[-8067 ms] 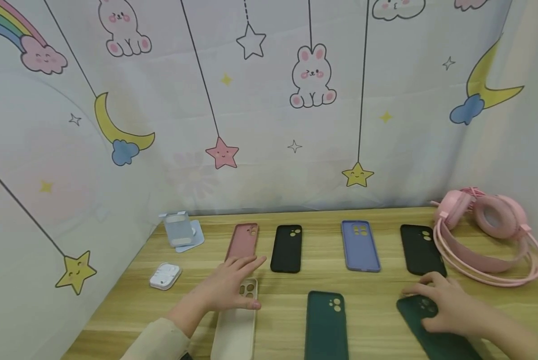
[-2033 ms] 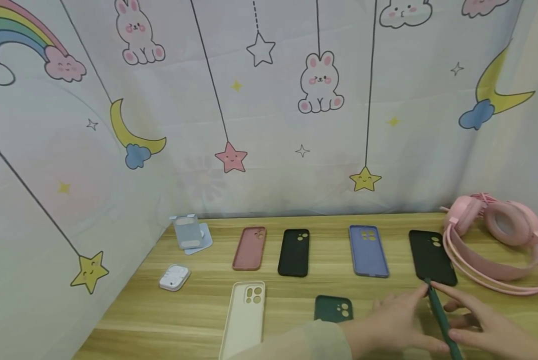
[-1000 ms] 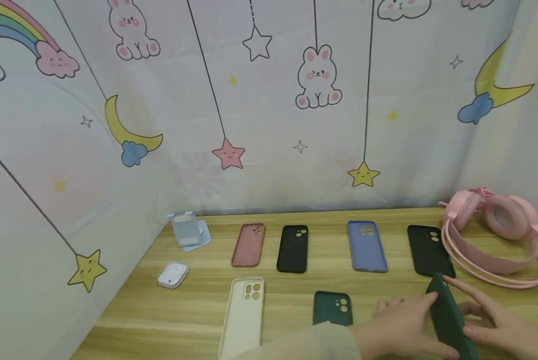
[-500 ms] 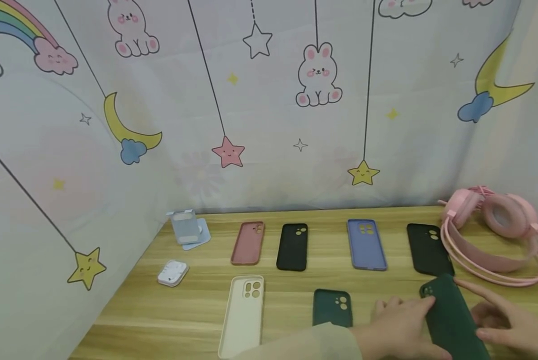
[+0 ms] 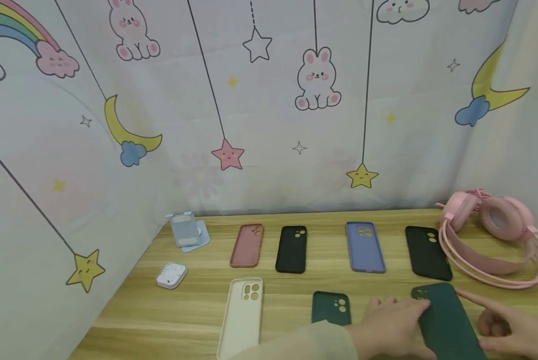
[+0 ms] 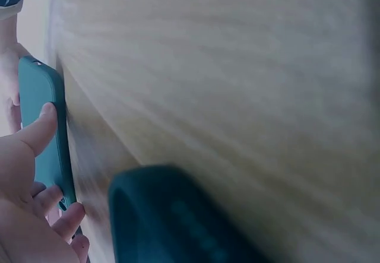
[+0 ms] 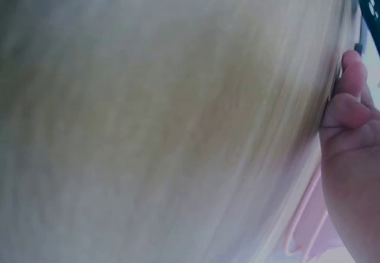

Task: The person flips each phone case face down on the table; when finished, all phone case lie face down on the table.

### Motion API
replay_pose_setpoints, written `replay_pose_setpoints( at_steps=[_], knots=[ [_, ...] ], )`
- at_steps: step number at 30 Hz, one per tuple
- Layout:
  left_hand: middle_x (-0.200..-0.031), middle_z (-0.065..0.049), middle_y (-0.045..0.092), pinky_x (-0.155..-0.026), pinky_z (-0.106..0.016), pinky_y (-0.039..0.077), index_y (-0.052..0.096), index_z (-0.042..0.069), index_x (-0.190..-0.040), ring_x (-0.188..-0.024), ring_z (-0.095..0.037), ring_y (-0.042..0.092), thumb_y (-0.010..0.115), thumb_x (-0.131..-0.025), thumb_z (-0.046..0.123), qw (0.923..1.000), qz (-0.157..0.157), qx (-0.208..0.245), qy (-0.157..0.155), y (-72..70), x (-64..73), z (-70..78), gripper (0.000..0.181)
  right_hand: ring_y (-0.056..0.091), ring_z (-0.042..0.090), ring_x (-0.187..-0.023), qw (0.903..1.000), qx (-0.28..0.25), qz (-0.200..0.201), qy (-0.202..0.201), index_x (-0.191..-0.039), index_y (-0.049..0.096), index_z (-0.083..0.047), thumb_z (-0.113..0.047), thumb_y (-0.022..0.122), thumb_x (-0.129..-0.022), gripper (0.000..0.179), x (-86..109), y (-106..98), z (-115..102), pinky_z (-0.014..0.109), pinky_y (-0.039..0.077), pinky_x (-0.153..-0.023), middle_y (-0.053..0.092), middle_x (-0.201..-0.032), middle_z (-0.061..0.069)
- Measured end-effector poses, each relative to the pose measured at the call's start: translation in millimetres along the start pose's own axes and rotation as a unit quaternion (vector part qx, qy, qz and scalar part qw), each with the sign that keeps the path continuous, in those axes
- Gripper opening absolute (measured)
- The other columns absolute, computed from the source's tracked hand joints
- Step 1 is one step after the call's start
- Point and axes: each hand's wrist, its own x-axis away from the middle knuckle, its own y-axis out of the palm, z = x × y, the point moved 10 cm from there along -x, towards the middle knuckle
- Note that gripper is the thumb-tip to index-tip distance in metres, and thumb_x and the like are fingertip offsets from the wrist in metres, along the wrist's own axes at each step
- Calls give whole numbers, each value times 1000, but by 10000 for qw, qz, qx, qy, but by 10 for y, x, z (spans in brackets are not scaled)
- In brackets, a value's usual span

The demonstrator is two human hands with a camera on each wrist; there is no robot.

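A dark green phone case [image 5: 451, 322] lies tilted to one side on the tabletop, outer back upward, its camera cutout at the far left corner. My left hand [image 5: 388, 322] holds its left edge; in the left wrist view the thumb [image 6: 43, 126] presses the case's side and the fingers curl near the cutout. My right hand [image 5: 514, 322] keeps to its right edge, index finger stretched to the far corner, thumb lower down, remaining fingers curled under. Under my left forearm is a second green phone case [image 5: 325, 302], partly hidden, cavity up.
A cream case [image 5: 241, 317] lies to the left. Behind stand in a row a pink case [image 5: 246, 246], a black case [image 5: 291, 250], a blue case [image 5: 365, 247] and another black case [image 5: 428, 252]. Pink headphones [image 5: 494, 235], a phone stand [image 5: 184, 230] and boxed earphones [image 5: 172, 275] flank them.
Both hands have turned the green phone case over: it stood on edge, then tipped down until its back faced up. Earlier, the left hand was over the cream case.
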Motion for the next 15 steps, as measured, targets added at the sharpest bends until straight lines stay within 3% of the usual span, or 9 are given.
replay_pose_setpoints(
  at_steps=[4,8,11,15],
  knots=[
    [-132,33,35,-80,-34,35,26,51,-139,-113,-1,42,65,-75,64,9999,-71,-112,33,25,-26,-2,77,42,4,-48,9983,533,165,-169,-149,16,-39,16,54,-84,93,13,-24,-15,21,38,-42,52,-70,-7],
    [-131,34,37,-79,-33,35,26,52,-138,-110,0,42,64,-75,65,9997,-132,-205,43,44,-53,1,75,34,-8,-53,9925,1206,186,76,-147,25,-38,6,62,-85,84,-4,-5,13,19,34,-43,45,-67,-16],
    [-130,35,37,-79,-33,35,27,52,-138,-109,0,42,64,-75,65,9996,-176,-238,42,43,-63,3,74,30,-8,-54,9875,1548,109,272,-144,27,-42,0,65,-85,81,-31,21,31,20,31,-43,40,-67,-20],
    [-130,35,37,-82,-33,35,27,52,-138,-111,1,42,64,-75,65,9995,-216,-206,62,27,-47,1,74,29,-7,-54,9863,1631,55,229,-144,27,-42,-1,65,-84,82,-66,37,10,20,30,-43,38,-68,-20]
  ],
)
